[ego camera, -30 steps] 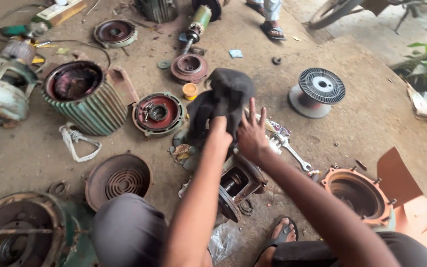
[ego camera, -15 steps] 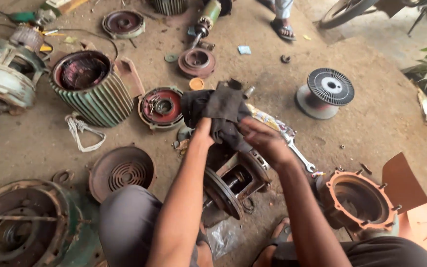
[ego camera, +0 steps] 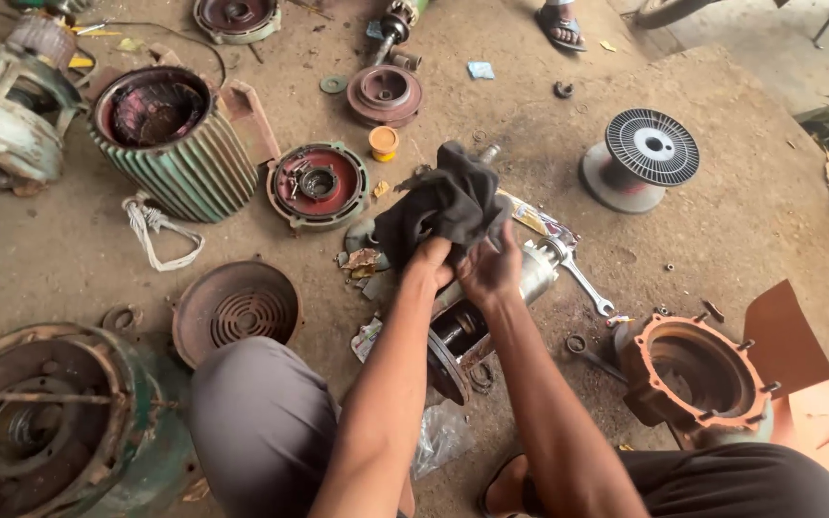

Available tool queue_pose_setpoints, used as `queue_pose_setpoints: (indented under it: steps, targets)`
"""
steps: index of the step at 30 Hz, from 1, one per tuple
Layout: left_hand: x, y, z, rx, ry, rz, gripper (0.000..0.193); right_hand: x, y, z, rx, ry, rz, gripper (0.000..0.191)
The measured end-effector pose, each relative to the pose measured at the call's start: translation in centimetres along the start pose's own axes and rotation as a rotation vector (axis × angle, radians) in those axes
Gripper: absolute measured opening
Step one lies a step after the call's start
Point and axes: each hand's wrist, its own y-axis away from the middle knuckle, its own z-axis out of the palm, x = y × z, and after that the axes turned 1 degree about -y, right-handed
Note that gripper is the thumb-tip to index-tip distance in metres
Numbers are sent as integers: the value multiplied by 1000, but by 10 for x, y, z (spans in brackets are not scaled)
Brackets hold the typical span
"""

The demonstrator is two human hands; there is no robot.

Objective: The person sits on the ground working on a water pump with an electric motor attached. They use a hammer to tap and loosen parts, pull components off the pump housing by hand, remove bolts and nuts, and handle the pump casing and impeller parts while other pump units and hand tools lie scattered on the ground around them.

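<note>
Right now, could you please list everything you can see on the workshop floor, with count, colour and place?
Cloth: one, dark grey, centre, gripped by both hands.
Rotor: one, silver and black, under the cloth.
Finned motor housing: one, green, upper left.
End cover: one, red, beside the housing.
Fan guard: one, rusty brown, lower left.
Wire spool: one, black and grey, upper right.
Spanner: one, silver, right of the rotor.
Left hand: on the cloth.
Right hand: on the cloth.
</note>
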Motion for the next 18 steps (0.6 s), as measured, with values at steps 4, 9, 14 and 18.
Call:
queue_pose_setpoints:
  steps: [4,9,14,18]
  targets:
    - [0,-1,1,61,-96,-12,57,5,-14,7,98,911,-78,91]
    - [15,-14,6,100,-350,-114,58,-9,-8,9,1,1669,-123,86]
    - [28,-14,10,221,-471,-46,59,-46,22,36,11,1993,-206,66]
    - [10,11,12,66,-111,-131,60,-57,7,38,42,2058,-736,56]
